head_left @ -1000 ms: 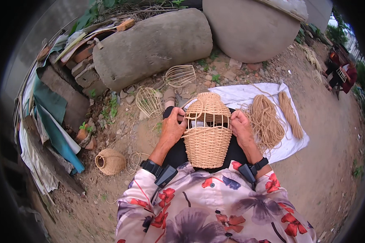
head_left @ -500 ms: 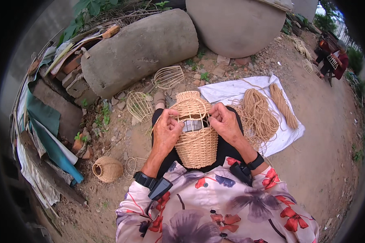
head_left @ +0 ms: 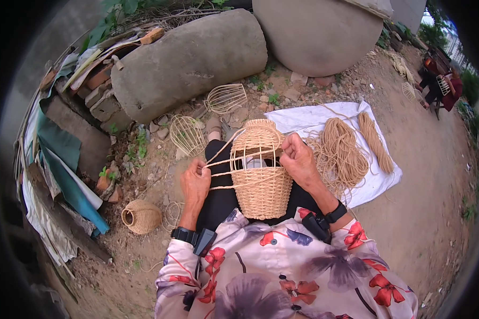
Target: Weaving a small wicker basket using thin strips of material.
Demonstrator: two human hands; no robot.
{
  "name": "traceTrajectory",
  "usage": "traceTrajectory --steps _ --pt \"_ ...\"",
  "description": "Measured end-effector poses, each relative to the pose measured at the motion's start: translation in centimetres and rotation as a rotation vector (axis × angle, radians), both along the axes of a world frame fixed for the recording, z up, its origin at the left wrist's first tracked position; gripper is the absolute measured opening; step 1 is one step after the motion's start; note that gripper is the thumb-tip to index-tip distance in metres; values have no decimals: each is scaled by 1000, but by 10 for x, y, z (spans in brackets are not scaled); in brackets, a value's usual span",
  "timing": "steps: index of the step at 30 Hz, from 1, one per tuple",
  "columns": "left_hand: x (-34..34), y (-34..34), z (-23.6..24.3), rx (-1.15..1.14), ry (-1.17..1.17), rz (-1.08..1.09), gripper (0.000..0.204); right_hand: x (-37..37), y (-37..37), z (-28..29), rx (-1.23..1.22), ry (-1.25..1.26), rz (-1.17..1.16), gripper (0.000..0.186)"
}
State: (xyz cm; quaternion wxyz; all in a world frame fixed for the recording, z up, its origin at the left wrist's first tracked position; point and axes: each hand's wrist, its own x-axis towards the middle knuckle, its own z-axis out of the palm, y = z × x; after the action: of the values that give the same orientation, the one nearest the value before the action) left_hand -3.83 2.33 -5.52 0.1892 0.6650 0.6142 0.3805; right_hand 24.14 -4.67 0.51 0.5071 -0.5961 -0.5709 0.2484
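A tan woven basket (head_left: 262, 194) rests upright between my thighs, its open band of pale vertical stakes bridged between the woven lower body and the woven upper part. My left hand (head_left: 196, 183), out to the left of the basket, is closed on tan cord (head_left: 221, 174) stretched from the weave; several strands run between it and the basket. My right hand (head_left: 298, 162) is pinched at the basket's upper right, by the stakes and cord; its fingertips are partly hidden, so exactly what they grip is unclear.
Cord hanks (head_left: 339, 151) lie on a white sheet (head_left: 295, 114) at right. Two bare frames (head_left: 186, 135) and a small woven piece (head_left: 150, 218) sit on dirt. Concrete cylinder (head_left: 189, 61) and rubble are behind; a person (head_left: 447, 93) sits at far right holding a frame.
My left hand has moved from the basket's front out to the left, drawing cord strands taut. My right hand stays at the upper right, shifted slightly.
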Motion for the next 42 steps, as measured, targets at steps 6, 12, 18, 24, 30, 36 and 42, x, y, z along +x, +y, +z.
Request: traceTrajectory --steps 6,12,18,24,30,36,42 --pt "-81 11 -22 -633 -759 -74 16 8 0 -7 -29 15 16 16" --pt "-61 -1 24 -618 -1185 -348 14 11 -2 -10 -13 103 79 12" --pt "-12 4 49 -614 -1131 -597 23 11 -2 -11 11 89 89 9" --pt "28 -5 56 -422 -698 -595 26 12 -3 -12 28 106 93 10" --pt "45 -10 63 -156 -219 -477 13 11 -4 -10 13 149 103 9" --pt "35 9 57 -70 -91 -604 12 11 -5 -8 12 155 112 8" --pt "54 9 45 -255 -59 -439 16 7 -6 -10 43 112 92 9"
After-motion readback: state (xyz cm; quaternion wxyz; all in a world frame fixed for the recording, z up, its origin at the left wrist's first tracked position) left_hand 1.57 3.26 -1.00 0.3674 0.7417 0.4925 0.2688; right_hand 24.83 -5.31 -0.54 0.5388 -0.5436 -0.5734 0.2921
